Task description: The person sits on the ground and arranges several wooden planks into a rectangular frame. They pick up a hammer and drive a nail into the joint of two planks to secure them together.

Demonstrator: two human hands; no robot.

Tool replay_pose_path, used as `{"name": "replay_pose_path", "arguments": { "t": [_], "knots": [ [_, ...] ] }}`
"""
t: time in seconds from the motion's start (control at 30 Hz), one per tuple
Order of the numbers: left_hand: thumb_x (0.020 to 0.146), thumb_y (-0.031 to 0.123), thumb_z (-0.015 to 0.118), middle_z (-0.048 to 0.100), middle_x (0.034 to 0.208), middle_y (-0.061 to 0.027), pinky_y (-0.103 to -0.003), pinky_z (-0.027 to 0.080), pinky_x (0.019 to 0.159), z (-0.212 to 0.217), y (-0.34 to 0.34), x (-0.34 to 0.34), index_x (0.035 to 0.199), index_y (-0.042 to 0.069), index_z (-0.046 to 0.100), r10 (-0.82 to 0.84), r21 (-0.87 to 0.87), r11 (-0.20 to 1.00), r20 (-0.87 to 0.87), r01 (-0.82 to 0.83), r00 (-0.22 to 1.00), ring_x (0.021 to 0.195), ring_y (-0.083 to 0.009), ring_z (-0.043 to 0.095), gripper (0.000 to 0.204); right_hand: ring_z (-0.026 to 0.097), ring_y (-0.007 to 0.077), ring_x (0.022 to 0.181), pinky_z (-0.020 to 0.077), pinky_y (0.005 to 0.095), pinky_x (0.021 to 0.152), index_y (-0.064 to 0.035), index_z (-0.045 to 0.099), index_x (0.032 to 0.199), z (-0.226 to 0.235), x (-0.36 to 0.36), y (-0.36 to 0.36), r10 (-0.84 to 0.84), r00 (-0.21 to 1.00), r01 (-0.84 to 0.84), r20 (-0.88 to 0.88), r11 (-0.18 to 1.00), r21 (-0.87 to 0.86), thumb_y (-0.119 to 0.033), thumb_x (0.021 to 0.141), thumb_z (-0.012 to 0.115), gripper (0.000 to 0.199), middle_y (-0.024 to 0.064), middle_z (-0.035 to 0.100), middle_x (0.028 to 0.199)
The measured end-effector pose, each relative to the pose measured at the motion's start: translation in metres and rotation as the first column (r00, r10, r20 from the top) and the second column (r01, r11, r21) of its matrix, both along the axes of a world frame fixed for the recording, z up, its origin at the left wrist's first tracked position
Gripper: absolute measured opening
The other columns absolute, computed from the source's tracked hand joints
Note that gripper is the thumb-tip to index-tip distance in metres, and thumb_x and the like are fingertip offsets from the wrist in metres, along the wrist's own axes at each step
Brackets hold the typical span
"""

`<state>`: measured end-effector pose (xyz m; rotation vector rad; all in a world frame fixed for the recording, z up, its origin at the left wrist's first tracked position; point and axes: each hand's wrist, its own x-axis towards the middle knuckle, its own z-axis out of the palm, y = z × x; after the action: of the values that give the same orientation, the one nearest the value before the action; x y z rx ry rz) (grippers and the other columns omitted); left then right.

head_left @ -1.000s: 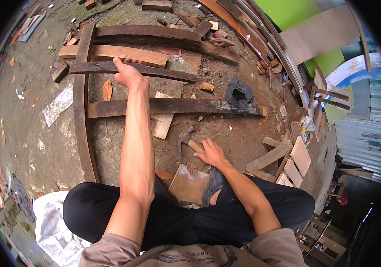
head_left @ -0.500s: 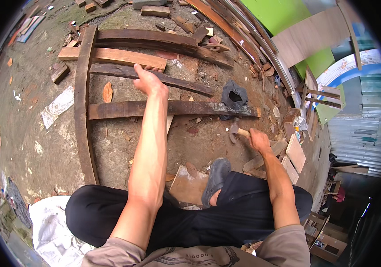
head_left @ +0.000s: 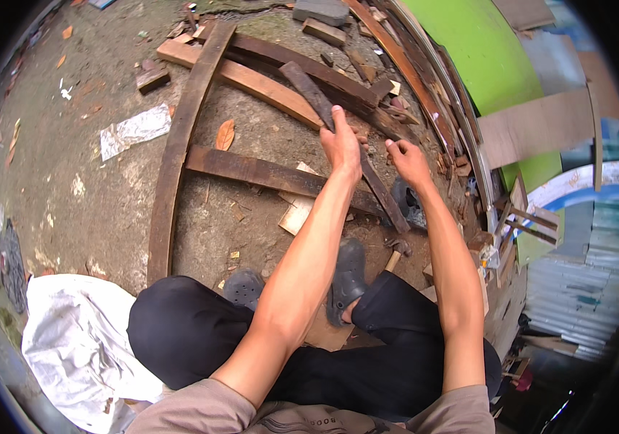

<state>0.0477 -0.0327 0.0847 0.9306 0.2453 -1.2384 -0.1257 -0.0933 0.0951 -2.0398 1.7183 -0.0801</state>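
Observation:
My left hand (head_left: 341,147) is closed around a dark, narrow wooden strip (head_left: 380,189), held at a slant over the frame's pieces. Just to its right, my right hand (head_left: 408,163) has its thumb and fingers drawn together; whether something small is between them I cannot make out. Below the right hand, a hammer (head_left: 394,259) with a light wooden handle lies beside my knee. A dark plank (head_left: 252,168) runs from a long upright board (head_left: 186,137) on the left. Beyond lie a lighter timber (head_left: 266,87) and another dark beam (head_left: 302,64), both meeting that board.
Wood offcuts (head_left: 324,32) and a grey block (head_left: 320,11) lie at the far side. Long boards (head_left: 425,79) line the wall side, near a green panel (head_left: 468,58). A white sack (head_left: 78,347) is at my left, and clogs (head_left: 349,275) are on my feet.
My left hand has moved right with the wooden strip, turning it to a steeper slant. The right hand has let go of the hammer and moved up near the strip. My view has shifted.

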Motion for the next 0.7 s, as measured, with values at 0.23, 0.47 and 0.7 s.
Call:
{"name": "replay_pose_path", "arguments": {
  "t": [0.23,0.47,0.7],
  "knots": [
    [0.101,0.065,0.028,0.055,0.069,-0.0072,-0.032,0.047,0.045,-0.001,0.011,0.023,0.100,-0.002,0.058,-0.368,-0.012,0.926,0.192,0.377,0.910,0.050,-0.0176,0.055,0.073,0.062,0.0139,0.079,0.0500,0.0322,0.069,0.0005,0.064,0.108,0.005,0.129,-0.010,-0.193,0.839,0.044,0.509,0.956,0.290,-0.054,0.098,0.056,0.056,0.0065,0.068,0.093],
    [0.097,0.071,0.031,0.062,0.066,-0.0099,-0.035,0.052,0.053,-0.047,0.054,0.116,0.092,-0.004,0.065,-0.598,0.339,0.802,0.431,0.492,0.676,0.057,-0.0211,0.064,0.083,0.064,0.0169,0.081,0.0515,0.0367,0.073,-0.0073,0.062,0.098,-0.035,0.204,0.007,-0.251,0.715,-0.137,0.653,0.865,0.483,-0.043,0.095,0.062,0.036,0.0065,0.068,0.091],
    [0.095,0.068,0.047,0.072,0.089,-0.0119,-0.036,0.054,0.073,-0.058,0.191,0.188,0.113,-0.001,0.067,-0.692,0.656,0.693,0.490,0.299,0.530,0.072,-0.0185,0.070,0.074,0.067,0.0257,0.089,0.0551,0.0482,0.080,-0.0013,0.054,0.107,-0.072,0.284,0.026,-0.430,0.517,-0.382,0.740,0.657,0.650,-0.028,0.095,0.062,0.031,0.0103,0.066,0.096]
  ]
}}
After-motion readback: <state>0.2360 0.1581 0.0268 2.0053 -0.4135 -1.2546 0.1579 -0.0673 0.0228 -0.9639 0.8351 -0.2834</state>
